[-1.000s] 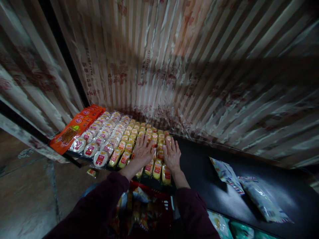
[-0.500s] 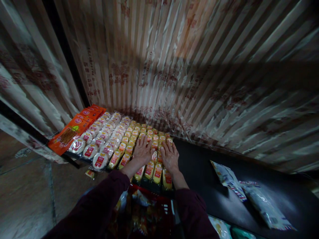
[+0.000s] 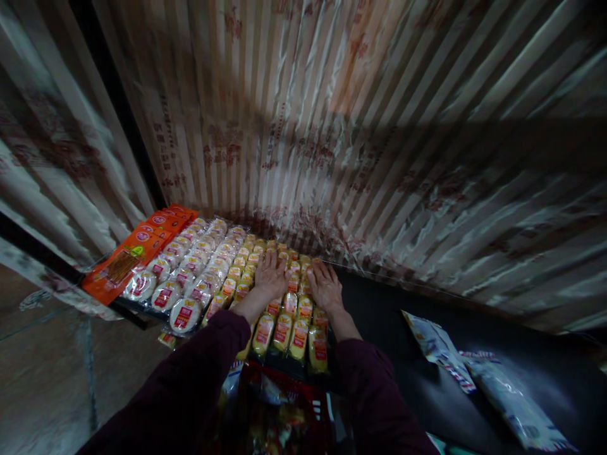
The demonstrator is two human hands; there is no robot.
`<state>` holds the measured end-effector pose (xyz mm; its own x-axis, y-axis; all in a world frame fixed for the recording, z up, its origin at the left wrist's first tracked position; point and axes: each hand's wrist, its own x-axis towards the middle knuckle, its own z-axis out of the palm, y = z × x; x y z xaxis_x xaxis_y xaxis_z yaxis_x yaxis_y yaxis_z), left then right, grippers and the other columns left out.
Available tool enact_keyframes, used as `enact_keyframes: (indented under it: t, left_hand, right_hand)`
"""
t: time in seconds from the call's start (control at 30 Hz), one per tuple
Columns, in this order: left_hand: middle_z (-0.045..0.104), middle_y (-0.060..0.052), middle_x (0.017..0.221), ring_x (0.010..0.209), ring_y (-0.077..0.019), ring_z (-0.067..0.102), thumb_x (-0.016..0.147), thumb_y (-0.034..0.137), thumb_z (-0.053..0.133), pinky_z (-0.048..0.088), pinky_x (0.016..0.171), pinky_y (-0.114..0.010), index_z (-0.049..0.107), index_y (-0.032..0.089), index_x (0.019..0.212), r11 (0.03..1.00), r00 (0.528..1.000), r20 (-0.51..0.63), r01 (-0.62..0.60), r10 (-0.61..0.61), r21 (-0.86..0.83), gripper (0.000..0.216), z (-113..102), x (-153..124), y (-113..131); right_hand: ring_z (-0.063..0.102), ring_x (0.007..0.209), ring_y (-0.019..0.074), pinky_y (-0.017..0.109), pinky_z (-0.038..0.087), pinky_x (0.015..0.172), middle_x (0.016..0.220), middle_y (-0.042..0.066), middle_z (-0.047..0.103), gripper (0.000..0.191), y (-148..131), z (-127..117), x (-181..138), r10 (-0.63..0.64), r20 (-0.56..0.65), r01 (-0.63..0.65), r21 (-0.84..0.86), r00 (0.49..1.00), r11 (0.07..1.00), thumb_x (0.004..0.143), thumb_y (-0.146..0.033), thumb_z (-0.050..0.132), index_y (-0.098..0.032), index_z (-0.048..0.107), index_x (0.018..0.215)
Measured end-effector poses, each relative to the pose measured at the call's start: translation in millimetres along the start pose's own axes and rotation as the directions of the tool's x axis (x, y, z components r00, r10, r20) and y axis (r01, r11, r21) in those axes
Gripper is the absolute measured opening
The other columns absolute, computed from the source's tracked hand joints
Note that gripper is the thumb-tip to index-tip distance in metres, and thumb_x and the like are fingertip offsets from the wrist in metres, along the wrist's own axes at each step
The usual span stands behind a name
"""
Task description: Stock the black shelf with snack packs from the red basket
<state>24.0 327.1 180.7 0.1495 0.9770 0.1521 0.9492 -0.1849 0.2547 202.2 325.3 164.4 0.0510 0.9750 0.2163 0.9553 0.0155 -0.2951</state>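
Note:
Rows of small yellow snack cakes in clear wrappers with red labels (image 3: 263,333) lie on a black shelf (image 3: 374,316). My left hand (image 3: 272,278) rests palm down on the middle rows, fingers stretched toward the back. Along the right edge of the rows, my right hand (image 3: 325,287) lies flat on the cakes, its fingers extended. Neither hand grips anything. Cakes under both palms are hidden. Left of the yellow cakes stand rows of round white wrapped cakes (image 3: 184,314).
Orange snack packets (image 3: 121,268) overlap at the shelf's left end. Two pale plastic packets (image 3: 515,395) lie on the right. Below the shelf front sits a dark red package (image 3: 284,404). A striped, printed sheet (image 3: 303,126) hangs behind; a black post (image 3: 118,101) rises at left.
My hands have slid slightly toward the back over the yellow cakes, uncovering more of the front rows. Both stay flat. The view has shifted a little.

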Motion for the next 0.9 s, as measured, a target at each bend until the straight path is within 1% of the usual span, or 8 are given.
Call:
enact_keyframes:
  t: [0.17,0.27,0.43,0.53,0.63,0.7,0.8,0.9]
  left_hand:
    - [0.037,-0.013,0.151,0.143,-0.0305,0.024,0.095,0.047,0.028,0.013,0.116,-0.053,0.044,0.018,0.142,1.0,0.999,0.034,-0.006,0.005,0.024,0.058,4.8,-2.8,2.3]
    - [0.036,-0.014,0.151,0.143,-0.0303,0.023,0.095,0.045,0.029,0.013,0.117,-0.052,0.043,0.016,0.142,0.999,1.0,0.007,-0.023,0.022,0.036,0.057,4.2,-6.5,3.3]
    - [0.039,-0.013,0.15,0.144,-0.03,0.022,0.095,0.042,0.035,0.012,0.116,-0.056,0.047,0.017,0.138,0.991,0.989,-0.081,-0.123,0.126,0.048,0.052,-0.9,-16.2,10.0]
    - [0.039,-0.014,0.149,0.143,-0.0289,0.025,0.095,0.038,0.036,0.015,0.116,-0.054,0.047,0.017,0.138,0.979,0.974,-0.1,-0.199,0.202,0.033,0.049,-2.2,-26.2,17.5]
    - [0.042,-0.014,0.147,0.142,-0.0282,0.027,0.095,0.04,0.034,0.018,0.116,-0.053,0.045,0.016,0.139,0.969,0.967,-0.069,-0.244,0.245,0.024,0.051,-1.4,-36.5,24.5]
    - [0.042,-0.013,0.147,0.142,-0.0273,0.028,0.096,0.042,0.031,0.018,0.116,-0.053,0.042,0.016,0.141,0.97,0.968,-0.049,-0.244,0.245,0.022,0.053,-1.1,-42.2,27.6]
    - [0.039,-0.013,0.15,0.142,-0.0263,0.029,0.096,0.043,0.032,0.016,0.118,-0.051,0.036,0.017,0.145,0.974,0.972,-0.052,-0.226,0.227,0.021,0.055,-1.8,-47.9,29.6]
    - [0.037,-0.013,0.151,0.143,-0.0262,0.027,0.096,0.043,0.032,0.015,0.118,-0.051,0.036,0.017,0.144,0.971,0.971,-0.037,-0.237,0.237,0.02,0.056,-1.1,-49.3,29.5]
  right_hand:
    - [0.035,0.136,0.0281,0.047,0.033,0.108,0.148,0.002,0.044,0.054,2.1,2.9,-4.0,-0.035,0.016,0.035,-0.017,0.999,0.999,0.096,-0.048,0.023,-0.026,0.05,0.138]
    - [0.035,0.136,0.0273,0.045,0.032,0.109,0.147,0.003,0.045,0.055,3.1,2.9,-5.6,-0.056,0.002,0.056,-0.02,0.998,0.998,0.096,-0.048,0.022,-0.026,0.051,0.137]
    - [0.034,0.137,0.0241,0.042,0.03,0.11,0.146,0.008,0.045,0.058,9.5,2.4,-6.5,-0.049,-0.119,0.052,0.022,0.992,0.998,0.097,-0.048,0.018,-0.02,0.046,0.14]
    - [0.036,0.136,0.0242,0.043,0.03,0.11,0.145,0.01,0.047,0.06,13.7,2.7,-13.2,-0.025,-0.167,0.035,0.059,0.986,0.998,0.097,-0.048,0.018,-0.018,0.046,0.14]
    - [0.035,0.137,0.0264,0.044,0.03,0.11,0.144,0.01,0.048,0.059,14.2,3.2,-23.0,-0.03,-0.155,0.039,0.052,0.987,0.998,0.095,-0.049,0.023,-0.017,0.049,0.138]
    - [0.035,0.138,0.0263,0.044,0.03,0.11,0.144,0.01,0.049,0.057,12.3,2.9,-28.0,-0.041,-0.137,0.048,0.049,0.99,0.998,0.095,-0.047,0.025,-0.018,0.05,0.137]
    - [0.034,0.138,0.0255,0.043,0.031,0.109,0.144,0.01,0.048,0.055,7.6,0.7,-31.1,-0.05,-0.134,0.058,0.052,0.99,0.997,0.095,-0.045,0.026,-0.018,0.05,0.137]
    - [0.033,0.139,0.0259,0.042,0.031,0.109,0.146,0.011,0.046,0.054,2.3,-3.3,-29.6,-0.089,-0.131,0.094,0.036,0.987,0.995,0.096,-0.043,0.026,-0.018,0.049,0.137]
